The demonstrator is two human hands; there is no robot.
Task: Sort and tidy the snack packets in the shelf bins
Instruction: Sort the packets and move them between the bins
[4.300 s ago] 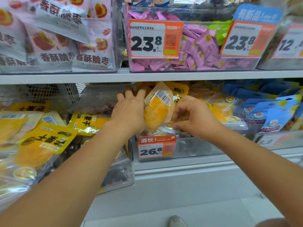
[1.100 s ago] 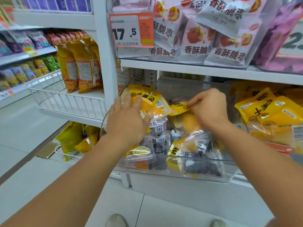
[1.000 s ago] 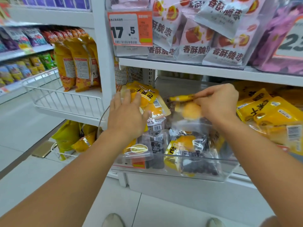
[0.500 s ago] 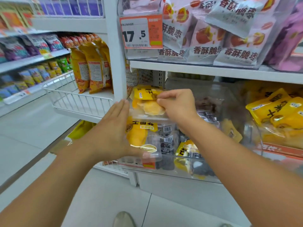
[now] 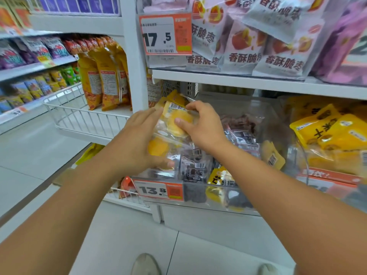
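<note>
Since half a second earlier, both hands had risen with the yellow packet point(image 5: 179, 121), its barcode side now facing up. The right hand point(image 5: 200, 128) pinched it, thumb on the orange contents and fingers curled over its top edge. Just left of that grip, the left hand point(image 5: 137, 141) lay against the packets with nearly straight fingers, above the clear bin point(image 5: 214, 199) labelled 13.8.
</note>
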